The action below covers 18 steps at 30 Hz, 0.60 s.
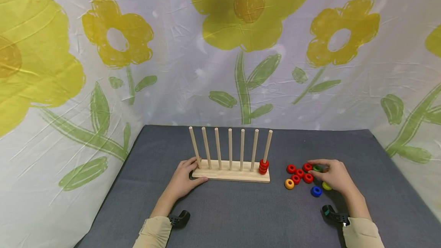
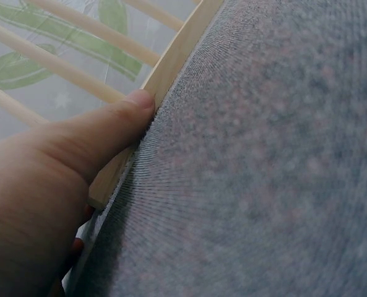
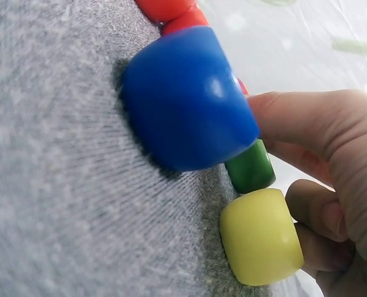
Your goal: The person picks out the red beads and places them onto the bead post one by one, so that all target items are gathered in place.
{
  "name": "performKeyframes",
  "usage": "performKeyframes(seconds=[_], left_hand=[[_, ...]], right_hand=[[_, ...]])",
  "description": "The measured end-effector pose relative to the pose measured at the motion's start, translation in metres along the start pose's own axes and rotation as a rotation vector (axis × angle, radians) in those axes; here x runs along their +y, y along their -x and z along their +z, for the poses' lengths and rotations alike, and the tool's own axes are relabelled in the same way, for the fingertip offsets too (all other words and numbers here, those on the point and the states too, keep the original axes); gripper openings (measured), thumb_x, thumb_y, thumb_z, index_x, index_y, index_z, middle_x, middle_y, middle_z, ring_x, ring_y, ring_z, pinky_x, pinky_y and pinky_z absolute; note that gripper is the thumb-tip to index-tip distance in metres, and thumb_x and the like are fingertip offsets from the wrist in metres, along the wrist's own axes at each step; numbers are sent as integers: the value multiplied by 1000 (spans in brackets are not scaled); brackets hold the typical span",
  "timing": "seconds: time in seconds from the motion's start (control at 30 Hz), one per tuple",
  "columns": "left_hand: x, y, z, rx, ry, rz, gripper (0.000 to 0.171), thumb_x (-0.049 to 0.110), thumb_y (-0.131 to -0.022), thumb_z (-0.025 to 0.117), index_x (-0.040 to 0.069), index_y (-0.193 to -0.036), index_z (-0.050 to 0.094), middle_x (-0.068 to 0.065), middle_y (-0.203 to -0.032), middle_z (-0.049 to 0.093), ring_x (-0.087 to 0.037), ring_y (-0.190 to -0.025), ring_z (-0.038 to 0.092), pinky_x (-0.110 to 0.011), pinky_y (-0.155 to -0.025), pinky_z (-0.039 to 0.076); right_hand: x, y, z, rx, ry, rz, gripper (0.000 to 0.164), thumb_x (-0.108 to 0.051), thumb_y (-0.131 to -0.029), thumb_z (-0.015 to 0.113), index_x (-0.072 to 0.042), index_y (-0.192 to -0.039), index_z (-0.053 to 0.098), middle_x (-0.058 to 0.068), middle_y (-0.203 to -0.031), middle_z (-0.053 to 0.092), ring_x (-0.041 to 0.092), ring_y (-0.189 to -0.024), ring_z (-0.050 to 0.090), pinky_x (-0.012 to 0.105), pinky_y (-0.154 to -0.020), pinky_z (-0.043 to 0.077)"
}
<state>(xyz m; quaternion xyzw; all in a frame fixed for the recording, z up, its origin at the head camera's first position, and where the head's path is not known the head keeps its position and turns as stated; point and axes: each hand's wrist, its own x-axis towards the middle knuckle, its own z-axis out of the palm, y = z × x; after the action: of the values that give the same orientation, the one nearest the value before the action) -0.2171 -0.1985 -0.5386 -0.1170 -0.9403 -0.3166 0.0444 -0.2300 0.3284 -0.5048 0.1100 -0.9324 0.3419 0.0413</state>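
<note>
A pale wooden peg rack [image 1: 231, 176] with a row of upright pegs stands on the table. My left hand [image 1: 181, 179] grips its left end, thumb along the front edge of the base [image 2: 164, 77] and fingers round behind. Red beads [image 1: 263, 167] are stacked on the rightmost peg. To the right, my right hand [image 1: 334, 174] has thumb and index finger on either side of a red bead [image 1: 307, 167], pinching it. A green bead [image 3: 251, 167] and a yellow bead [image 3: 260, 238] lie under and beside that hand. In the right wrist view, a blue bead [image 3: 186, 99] mostly hides the pinched bead.
Several more red beads [image 1: 299, 173] lie loose left of my right hand, with an orange bead [image 1: 289, 184] in front of them. Dark grey cloth covers the table [image 1: 241, 213]. A flower-printed sheet [image 1: 179, 87] hangs along the back and sides.
</note>
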Motion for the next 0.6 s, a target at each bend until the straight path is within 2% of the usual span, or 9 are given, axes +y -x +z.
performKeyframes(seconds=[0.1, 0.17, 0.23, 0.33, 0.4, 0.6], left_hand=[[0, 0, 0, 0, -1, 1, 74, 41, -90, 86, 8, -152, 60, -16, -160, 51, -39, -141, 47, -61, -114, 42], [0, 0, -1, -1, -1, 1, 74, 41, -90, 86, 8, -152, 60, -16, -160, 51, -39, -141, 47, -61, -114, 42], [1, 0, -1, -3, 0, 3, 74, 41, -91, 86, 8, -152, 60, -16, -160, 50, -39, -141, 47, -62, -114, 42], [0, 0, -1, -5, 2, 5, 74, 41, -91, 85, 7, -152, 60, -17, -160, 50, -40, -141, 47, -62, -114, 42], [0, 0, -1, -6, 9, 7, 74, 41, -92, 85, 7, -152, 60, -16, -160, 50, -40, -142, 46, -62, -114, 42], [-1, 0, -1, -8, 7, 12, 74, 41, -92, 85, 7, -152, 59, -17, -161, 50, -40, -143, 46, -62, -115, 41]], right_hand=[[1, 1, -1, 9, -5, -8, 33, -10, -91, 84, -2, -122, 78, 16, -100, 80, 6, -46, 44, 26, -42, 33], [1, 1, -2, 6, -14, 1, 33, -11, -92, 84, -2, -123, 78, 10, -85, 78, 5, -44, 39, 25, -41, 33], [1, 2, -2, 3, -21, 11, 34, -13, -93, 84, -2, -125, 77, 1, -66, 69, 3, -42, 32, 25, -40, 32], [1, 2, -4, 3, -30, 25, 35, -16, -94, 83, -3, -126, 77, -9, -50, 47, 2, -40, 25, 25, -39, 32], [0, 1, -5, 10, -34, 25, 35, -16, -95, 82, -3, -126, 76, -11, -49, 37, 2, -40, 25, 26, -38, 32], [-6, 3, -7, 49, -50, 50, 34, -17, -95, 82, -4, -126, 76, -9, -50, 35, 5, -39, 27, 27, -38, 31]])
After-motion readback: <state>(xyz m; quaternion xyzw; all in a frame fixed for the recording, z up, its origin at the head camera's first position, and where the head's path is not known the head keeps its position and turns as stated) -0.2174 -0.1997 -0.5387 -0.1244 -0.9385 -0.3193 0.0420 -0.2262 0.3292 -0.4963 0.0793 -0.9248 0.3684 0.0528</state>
